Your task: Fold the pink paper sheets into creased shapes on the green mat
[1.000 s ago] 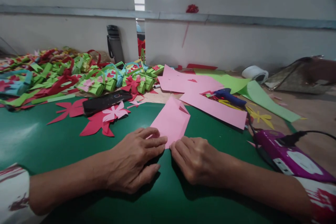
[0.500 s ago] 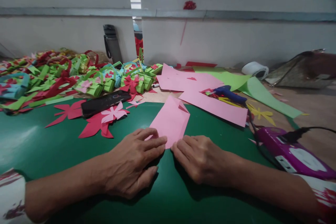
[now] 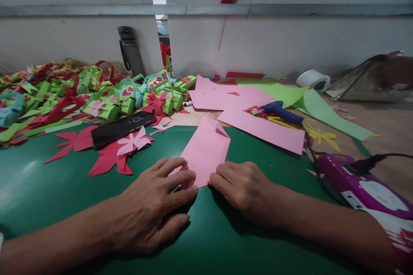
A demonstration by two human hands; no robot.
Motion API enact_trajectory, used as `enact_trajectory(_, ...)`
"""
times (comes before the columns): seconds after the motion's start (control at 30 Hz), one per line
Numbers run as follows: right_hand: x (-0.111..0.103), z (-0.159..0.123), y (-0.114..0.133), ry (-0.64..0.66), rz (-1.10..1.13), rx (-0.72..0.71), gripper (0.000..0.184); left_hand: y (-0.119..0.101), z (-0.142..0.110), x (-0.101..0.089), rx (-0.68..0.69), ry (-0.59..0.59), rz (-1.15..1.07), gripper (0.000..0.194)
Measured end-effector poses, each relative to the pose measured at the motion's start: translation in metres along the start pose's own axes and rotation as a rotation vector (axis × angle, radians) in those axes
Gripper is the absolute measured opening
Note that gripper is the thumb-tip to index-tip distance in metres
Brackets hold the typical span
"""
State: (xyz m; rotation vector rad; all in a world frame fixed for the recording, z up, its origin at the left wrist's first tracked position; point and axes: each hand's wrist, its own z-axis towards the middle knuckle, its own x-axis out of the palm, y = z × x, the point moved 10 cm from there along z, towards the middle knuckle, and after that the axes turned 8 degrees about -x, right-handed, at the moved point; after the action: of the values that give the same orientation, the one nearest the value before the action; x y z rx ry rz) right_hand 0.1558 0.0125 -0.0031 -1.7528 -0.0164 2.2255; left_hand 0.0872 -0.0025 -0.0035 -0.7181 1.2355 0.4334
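Observation:
A folded pink paper sheet (image 3: 204, 150) lies on the green tabletop (image 3: 206, 240), its right side and top right corner turned inward. Over its lower left edge rest the fingers of my left hand (image 3: 151, 206), spread a little, with the thumb apart on the table. My right hand (image 3: 245, 189) is curled at the paper's lower right edge, fingers pressed together on the fold; the exact grip of its fingertips is hidden. Left of the paper are red flower cutouts (image 3: 106, 161) with a pale pink flower cutout (image 3: 134, 142) on top.
A black phone (image 3: 124, 129) lies on red cutouts. Small green paper baskets (image 3: 109, 105) are heaped at the left, a dark bottle (image 3: 131, 51) behind. More pink paper (image 3: 263, 131), a blue glue gun (image 3: 282, 112) and a purple power strip (image 3: 364, 184) lie to the right.
The view has shifted slightly. My left hand has slid a little down and left along the paper's edge. My right hand stays at the lower right edge, its fingers more curled.

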Motion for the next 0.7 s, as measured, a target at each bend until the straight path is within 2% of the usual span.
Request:
enact_trajectory(0.3,0.001,-0.002,0.001,0.009,0.002,-0.015,0.021,0.006,-0.026,-0.009,-0.058,-0.078,0.083,0.024)
enact_trajectory(0.43,0.002,-0.002,0.001,0.02,-0.005,-0.003,0.018,-0.001,-0.031,-0.017,-0.002,-0.111,0.205,0.027)
enact_trajectory(0.57,0.001,0.0,0.008,0.043,-0.044,-0.002,0.012,-0.017,-0.012,-0.018,0.073,-0.172,0.241,0.036)
enact_trajectory(0.7,-0.002,-0.01,0.013,0.078,-0.005,0.0,0.012,-0.021,0.015,0.002,0.05,-0.058,0.109,0.025)
